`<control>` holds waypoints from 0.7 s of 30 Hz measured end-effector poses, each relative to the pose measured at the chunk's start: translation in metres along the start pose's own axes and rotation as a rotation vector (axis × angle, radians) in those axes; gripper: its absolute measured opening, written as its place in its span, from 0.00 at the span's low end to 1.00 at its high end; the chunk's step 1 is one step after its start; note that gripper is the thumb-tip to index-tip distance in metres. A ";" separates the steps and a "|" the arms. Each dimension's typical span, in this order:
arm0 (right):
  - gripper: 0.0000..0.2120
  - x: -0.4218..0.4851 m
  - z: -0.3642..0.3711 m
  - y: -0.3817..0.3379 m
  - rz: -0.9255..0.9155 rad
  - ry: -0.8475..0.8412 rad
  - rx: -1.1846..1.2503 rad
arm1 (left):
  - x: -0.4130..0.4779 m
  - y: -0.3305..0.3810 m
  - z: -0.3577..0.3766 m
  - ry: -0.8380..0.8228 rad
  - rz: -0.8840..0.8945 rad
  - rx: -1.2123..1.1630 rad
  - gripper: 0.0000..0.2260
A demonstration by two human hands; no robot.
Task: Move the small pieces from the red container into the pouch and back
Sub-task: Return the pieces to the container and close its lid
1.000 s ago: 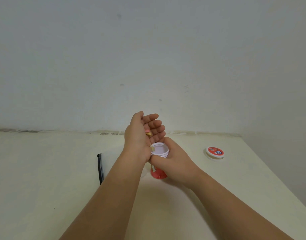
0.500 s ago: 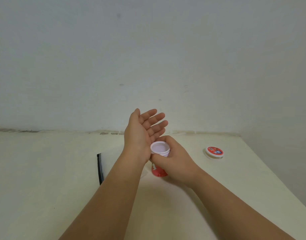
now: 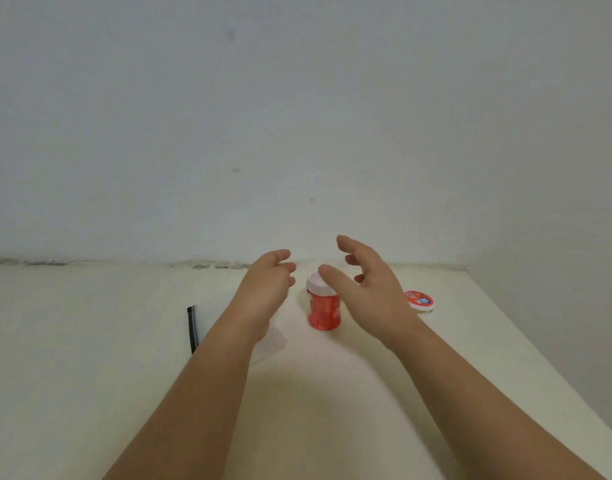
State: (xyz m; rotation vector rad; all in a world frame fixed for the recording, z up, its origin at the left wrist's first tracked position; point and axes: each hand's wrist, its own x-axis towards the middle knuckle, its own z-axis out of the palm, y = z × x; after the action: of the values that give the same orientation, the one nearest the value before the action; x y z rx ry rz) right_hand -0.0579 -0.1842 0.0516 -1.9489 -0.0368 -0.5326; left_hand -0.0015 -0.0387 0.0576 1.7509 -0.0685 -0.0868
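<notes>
Tabletop pouch half hidden behind forearm

The left hand and its forearm cover most of the pouch — only a pale translucent corner and a dark strip at its far-left end show, so its contents cannot be told. The right hand is motion-blurred, its thumb crossing in front of the red container and hiding part of the white rim; what lies inside cannot be seen. Right of the container, the lid bears a print too small to read — the right wrist clips its near-left edge. Both forearms run off the bottom edge.
</notes>
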 end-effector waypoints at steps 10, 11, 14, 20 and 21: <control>0.31 0.002 -0.079 0.062 0.327 0.057 -0.548 | -0.009 -0.029 -0.009 -0.034 0.104 0.336 0.18; 0.33 0.000 -0.079 0.065 0.361 0.007 -0.601 | -0.008 -0.031 -0.013 -0.020 0.106 0.351 0.17; 0.33 -0.001 -0.078 0.070 0.394 -0.068 -0.664 | -0.006 -0.034 -0.022 0.067 0.127 0.348 0.18; 0.20 0.001 -0.083 0.079 0.288 -0.034 -0.598 | -0.016 -0.023 -0.011 -0.099 0.231 0.450 0.29; 0.18 0.000 -0.083 0.080 0.272 -0.032 -0.588 | -0.017 -0.021 -0.006 -0.156 0.218 0.485 0.34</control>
State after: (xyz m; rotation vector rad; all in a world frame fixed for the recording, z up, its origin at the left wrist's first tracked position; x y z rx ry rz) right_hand -0.0656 -0.2918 0.0107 -2.4805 0.4009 -0.3516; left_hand -0.0177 -0.0271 0.0386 2.2057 -0.4224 -0.0492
